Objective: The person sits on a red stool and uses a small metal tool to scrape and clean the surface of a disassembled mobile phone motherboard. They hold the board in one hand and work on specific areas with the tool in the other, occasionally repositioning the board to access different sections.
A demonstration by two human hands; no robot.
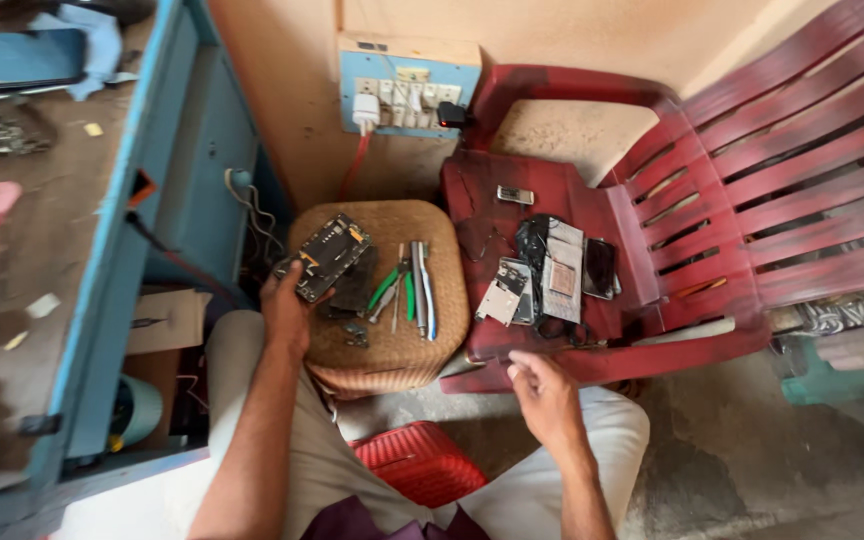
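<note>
Two hands are in my view: my left hand (287, 310) grips an opened phone (332, 255) with its circuitry showing, above the woven stool (392, 350) beside the pliers (392, 285), while my right hand (544, 392) hovers loosely open, holding nothing, near the red chair (712, 200).

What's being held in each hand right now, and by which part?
The left hand grips the opened phone by its lower-left end, over the wicker stool. The right hand holds nothing.
</note>
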